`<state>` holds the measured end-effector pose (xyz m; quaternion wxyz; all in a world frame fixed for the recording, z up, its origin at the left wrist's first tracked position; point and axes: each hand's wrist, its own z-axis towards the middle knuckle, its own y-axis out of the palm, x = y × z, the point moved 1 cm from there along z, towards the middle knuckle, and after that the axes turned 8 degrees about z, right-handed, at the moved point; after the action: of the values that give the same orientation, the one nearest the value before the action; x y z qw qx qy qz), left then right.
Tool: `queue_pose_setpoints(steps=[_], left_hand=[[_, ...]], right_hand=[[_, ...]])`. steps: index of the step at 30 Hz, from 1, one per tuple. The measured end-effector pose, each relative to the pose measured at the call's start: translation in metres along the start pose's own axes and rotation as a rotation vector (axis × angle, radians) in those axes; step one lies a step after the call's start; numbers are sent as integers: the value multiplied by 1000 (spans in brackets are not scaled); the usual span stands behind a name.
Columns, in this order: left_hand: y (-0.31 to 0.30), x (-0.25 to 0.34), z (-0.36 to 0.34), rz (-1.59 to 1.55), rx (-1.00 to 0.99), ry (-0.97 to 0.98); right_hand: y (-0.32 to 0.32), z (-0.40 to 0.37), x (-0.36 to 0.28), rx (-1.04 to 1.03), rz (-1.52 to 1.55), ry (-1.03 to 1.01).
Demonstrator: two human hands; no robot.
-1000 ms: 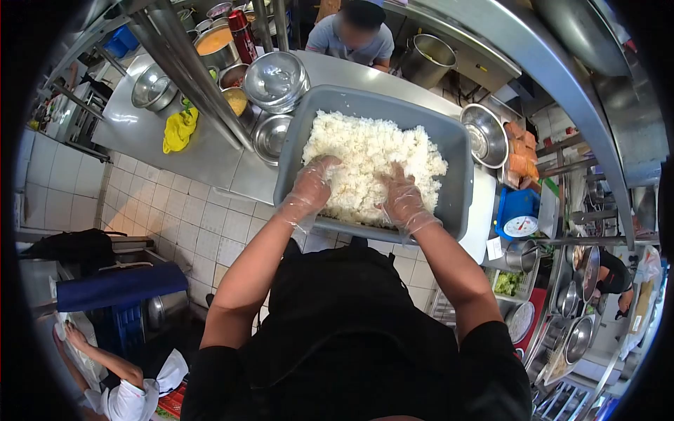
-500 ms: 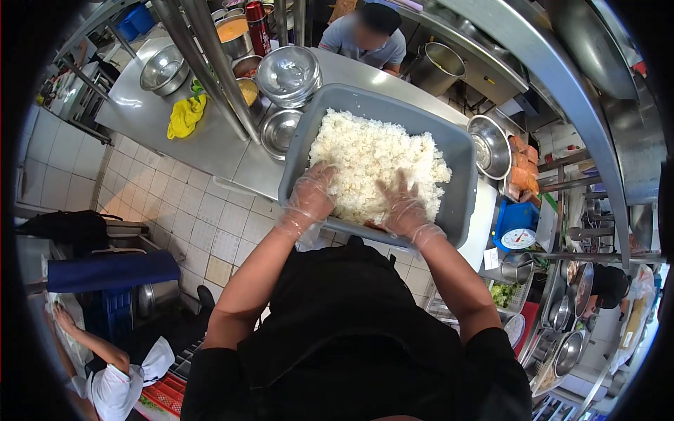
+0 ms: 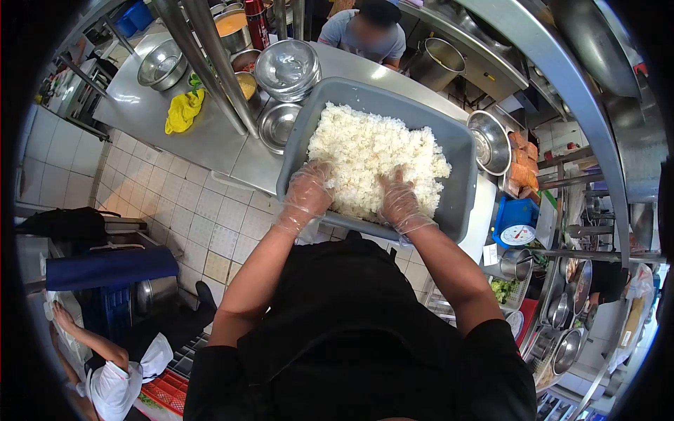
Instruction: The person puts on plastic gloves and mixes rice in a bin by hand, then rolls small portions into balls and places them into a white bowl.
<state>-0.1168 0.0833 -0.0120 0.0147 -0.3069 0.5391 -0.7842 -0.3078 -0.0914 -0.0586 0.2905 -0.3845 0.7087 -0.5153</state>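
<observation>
A big grey plastic tub (image 3: 459, 189) holds a broad mound of cooked white rice (image 3: 379, 151). Both my hands wear clear plastic gloves. At the rice's near left edge, my left hand (image 3: 309, 191) presses its fingers into the grains; its fingertips are partly hidden. My right hand (image 3: 401, 202) lies at the near side of the mound, fingers somewhat apart and tips sunk in the rice. Neither hand shows a lump of rice gripped in it.
Metal bowls (image 3: 286, 67) and a yellow cloth (image 3: 184, 111) lie on the steel counter (image 3: 144, 123) to the left. A blue scale (image 3: 516, 223) and a steel bowl (image 3: 489, 142) sit right of the tub. A co-worker (image 3: 361, 35) is across the counter; another person (image 3: 116, 382) is at lower left.
My right hand has drawn its fingers closer together and turned slightly, shifting a little left at the fingertips. My left hand has moved slightly left, still at the rice.
</observation>
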Motion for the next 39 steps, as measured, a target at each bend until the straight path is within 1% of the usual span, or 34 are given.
queue_pose_setpoints(steps=[1, 2, 4, 5, 7, 8, 9, 10, 11, 12, 13, 15, 16, 17, 18, 19, 20, 21, 23, 24, 25, 26, 27, 28, 29, 31, 32, 33, 34, 35, 37, 38, 39], left_hand=[[1, 0, 0, -18, 12, 0], [1, 0, 0, -37, 25, -2], [-2, 2, -2, -13, 62, 11], [-5, 4, -1, 17, 99, 26], [-3, 2, -1, 20, 106, 30], [1, -1, -2, 19, 102, 46], [4, -5, -3, 20, 100, 32], [10, -8, -4, 8, 65, 27], [11, -9, -3, -7, 29, 23], [12, -10, -3, -13, 26, 12], [6, -8, -1, -19, -14, 8], [1, -2, -1, -52, -78, 4], [0, -3, 1, -49, -111, -20], [2, -3, 1, -43, -141, -41], [4, -2, 0, -58, -155, -41], [4, -4, 0, -69, -129, -43], [-3, -4, 5, -71, -90, -43], [-9, -4, 10, -68, -86, -45], [-27, 5, 18, -481, -138, -221], [-23, 5, 24, -491, -135, -231], [-18, 1, 37, -427, -138, -279], [-13, -5, 54, -362, -135, -325], [-7, -8, 72, -369, -123, -335], [3, -11, 92, -346, -182, -397], [14, -16, 110, -322, -243, -463], [52, -32, 142, -214, -343, -425], [55, -30, 150, -218, -340, -445], [56, -24, 156, -187, -387, -493], [56, -22, 160, -156, -433, -537], [54, -23, 161, -164, -430, -547], [53, -24, 165, -195, -526, -544], [62, -31, 168, -202, -516, -552], [81, -41, 170, -264, -480, -553]], right_hand=[[-5, -1, 2, 137, -34, -67], [-11, -2, 8, 139, -39, -69], [-28, -6, 16, 121, 323, -14], [-32, -7, 18, 119, 319, -24], [-35, -8, 21, 87, 1805, 236], [-52, -12, 18, 69, 1877, 360], [-41, -5, 37, 100, 1946, 232], [-45, -4, 51, 140, 1858, 253], [-59, -6, 50, 179, 1768, 274], [-73, -16, 46, 307, 1172, 135], [-79, -14, 47, 295, 1166, 143], [-89, -8, 55, 463, 967, 95], [-98, -11, 45, 554, 939, 154], [-96, -12, 43, 543, 928, 175], [-94, -12, 43, 483, 813, 303], [-93, -12, 40, 425, 699, 419], [-97, -21, 29, 401, 732, 338], [-96, -28, 25, 402, 733, 333], [-94, -38, 21, 349, 909, 163], [-67, -34, 42, 504, 877, -124], [-72, -36, 50, 492, 866, -131], [-83, -36, 54, 407, 943, -111], [-91, -35, 60, 321, 1018, -90], [-87, -30, 75, 310, 1120, -88], [-85, -22, 94, 297, 1114, -104], [-78, 1, 140, 246, 1044, -76], [-58, 21, 173, 228, 1042, -87], [-30, 46, 209, 204, 1259, -54], [-17, 64, 226, 182, 1474, -16], [-28, 69, 211, 171, 1466, -19], [-48, 81, 188, 17, 821, 452], [8, 99, 235, -51, 557, 145], [35, 113, 246, -51, 547, 134]])
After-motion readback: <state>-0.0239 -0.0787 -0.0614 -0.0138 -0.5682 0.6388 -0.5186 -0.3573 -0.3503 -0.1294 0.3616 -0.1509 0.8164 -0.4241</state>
